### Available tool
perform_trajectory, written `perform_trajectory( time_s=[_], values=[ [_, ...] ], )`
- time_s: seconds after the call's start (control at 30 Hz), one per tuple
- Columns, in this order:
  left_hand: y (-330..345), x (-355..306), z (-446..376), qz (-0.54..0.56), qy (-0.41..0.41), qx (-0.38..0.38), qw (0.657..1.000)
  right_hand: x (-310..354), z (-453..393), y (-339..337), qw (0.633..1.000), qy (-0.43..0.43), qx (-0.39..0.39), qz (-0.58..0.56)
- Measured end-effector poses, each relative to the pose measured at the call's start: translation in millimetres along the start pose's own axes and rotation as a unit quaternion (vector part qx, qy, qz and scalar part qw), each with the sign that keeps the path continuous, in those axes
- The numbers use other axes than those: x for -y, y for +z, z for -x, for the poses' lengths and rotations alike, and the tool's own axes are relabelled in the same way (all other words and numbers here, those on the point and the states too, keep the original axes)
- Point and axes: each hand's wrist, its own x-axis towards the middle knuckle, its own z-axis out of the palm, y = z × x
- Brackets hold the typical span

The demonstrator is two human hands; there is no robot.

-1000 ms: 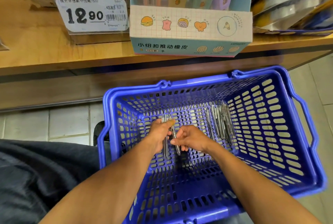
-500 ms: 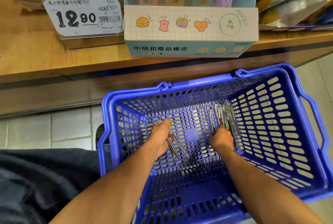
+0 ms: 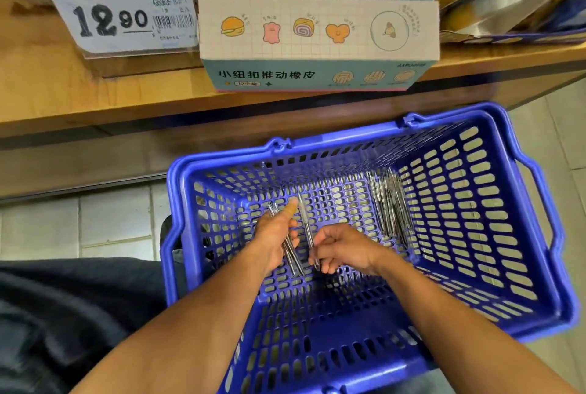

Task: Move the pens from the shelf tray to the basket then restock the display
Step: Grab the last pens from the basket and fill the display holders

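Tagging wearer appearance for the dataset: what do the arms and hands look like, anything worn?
Both forearms are bare: no sleeves, gloves, watch or rings visible on the left hand or right hand. The nail on the left thumb looks short. Dark fabric, probably trousers, fills the lower left.

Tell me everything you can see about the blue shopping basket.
The blue shopping basket looks like glossy plastic, rectangular, with slotted walls and floor, a thick rim and handles folded down outside. It sits upright below the wooden shelf. A loose pile of silver pens lies along its right side. Inside, the left hand grips several pens while the right hand pinches one.
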Motion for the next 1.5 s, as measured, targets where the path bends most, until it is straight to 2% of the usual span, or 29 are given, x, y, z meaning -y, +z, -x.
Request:
perform_trajectory(
  time_s=[0.13,0.27,0.3,0.33,0.37,0.4,0.47,0.5,0.53,0.67,0.83,0.93,1.0,1.07,1.13,1.23,1.33,1.5],
  values=[
    [2.8,-1.6,3.9,0.012,0.006,0.047,0.999,7.0,1.1,8.7,0.999,-0.041,-0.015,-0.006],
    [1.4,2.9,0.4,-0.018,0.014,0.018,1.000,2.3,1.9,-4.1,0.999,-0.019,0.012,0.024],
    [0.2,4.1,-0.9,-0.029,0.009,0.012,0.999,-1.5,1.3,-13.4,1.000,-0.008,-0.002,0.029],
    [-0.9,5.4,-2.6,-0.034,0.005,0.011,0.999,-6.8,0.0,-24.7,0.998,-0.007,-0.047,0.027],
    [-1.7,5.5,-3.0,-0.039,0.003,0.014,0.999,-13.5,-1.9,-37.7,0.991,-0.009,-0.133,0.020],
    [-2.0,5.0,-2.6,-0.037,0.004,0.018,0.999,-20.3,-3.5,-52.0,0.969,-0.008,-0.248,0.013],
    [-2.3,4.3,-1.0,-0.037,0.006,0.021,0.999,-35.4,-4.0,-79.5,0.880,0.019,-0.471,0.059],
    [-2.5,4.4,-0.8,-0.039,0.010,0.021,0.999,-43.7,-2.5,-90.2,0.841,0.045,-0.528,0.106],
    [-2.3,4.1,0.7,-0.039,0.013,0.022,0.999,-52.5,-0.4,-97.4,0.825,0.075,-0.542,0.145],
    [-1.5,4.2,3.7,-0.041,0.020,0.024,0.999,-80.6,2.8,-101.5,0.834,0.157,-0.448,0.281],
    [-1.7,5.1,2.6,-0.038,0.015,0.018,0.999,-76.6,-5.9,-98.7,0.807,0.201,-0.422,0.360],
    [-1.5,4.8,2.8,-0.027,0.009,0.017,0.999,-72.3,-5.7,-97.1,0.803,0.219,-0.423,0.359],
    [-1.7,4.2,2.2,-0.017,0.009,0.013,1.000,-67.3,-2.8,-95.8,0.822,0.191,-0.430,0.322],
    [-2.4,4.1,1.8,-0.013,0.011,0.011,1.000,-57.5,0.2,-89.6,0.873,0.138,-0.401,0.241],
    [-2.6,4.8,0.4,-0.014,0.011,0.014,1.000,-43.8,1.7,-75.5,0.925,0.067,-0.318,0.197],
    [-0.7,4.1,2.0,-0.012,0.020,0.031,0.999,-17.0,1.7,-39.2,0.973,-0.028,-0.188,0.128],
    [0.8,3.7,3.8,-0.008,0.031,0.057,0.998,2.2,-2.5,-4.3,0.986,-0.086,-0.127,0.069],
    [2.0,1.1,4.9,0.035,0.032,0.083,0.995,7.4,-8.1,18.2,0.984,-0.094,-0.143,0.049]
  ],
)
